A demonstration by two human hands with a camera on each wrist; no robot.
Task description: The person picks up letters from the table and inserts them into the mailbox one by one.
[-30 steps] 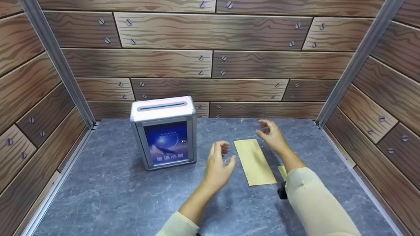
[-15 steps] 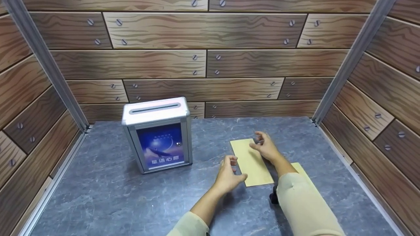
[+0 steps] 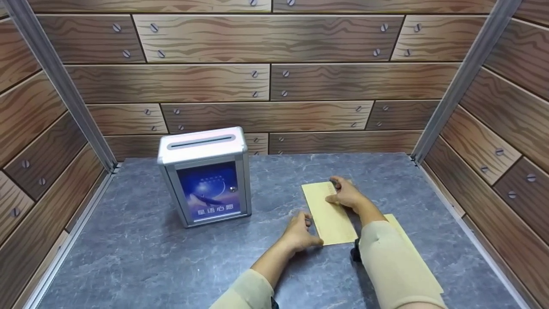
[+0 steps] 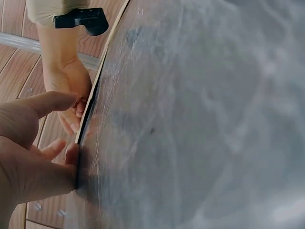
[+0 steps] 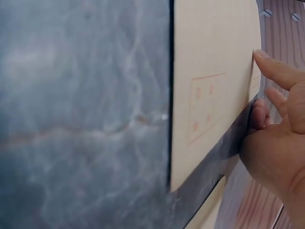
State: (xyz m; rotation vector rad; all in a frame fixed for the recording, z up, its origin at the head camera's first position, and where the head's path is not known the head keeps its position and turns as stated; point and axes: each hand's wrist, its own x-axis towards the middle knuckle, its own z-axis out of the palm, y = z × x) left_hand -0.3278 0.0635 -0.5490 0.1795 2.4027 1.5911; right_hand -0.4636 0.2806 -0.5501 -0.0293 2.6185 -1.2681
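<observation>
A yellow paper envelope [image 3: 328,214] lies on the grey marbled table, right of a silver box. My right hand [image 3: 349,197] holds its right side, thumb on the face and fingers bent at the edge. In the right wrist view the thumb meets the rim of the envelope [image 5: 209,62], where red print shows. My left hand [image 3: 297,234] rests at its lower left corner, thumb touching the corner and fingers beside the left edge. The left wrist view has the left hand [image 4: 35,148] next to the envelope's thin edge.
A silver box [image 3: 206,180] with a slotted top and a blue picture door with a small lock stands to the left. Another yellow envelope [image 3: 416,253] lies partly under the right sleeve [image 3: 394,266]. Wood-patterned walls [image 3: 274,38] enclose the table [image 3: 128,257].
Both hands have come down to the envelope. The right hand moved down onto its right side; the left moved right and nearer to its lower left corner. The view shifted slightly.
</observation>
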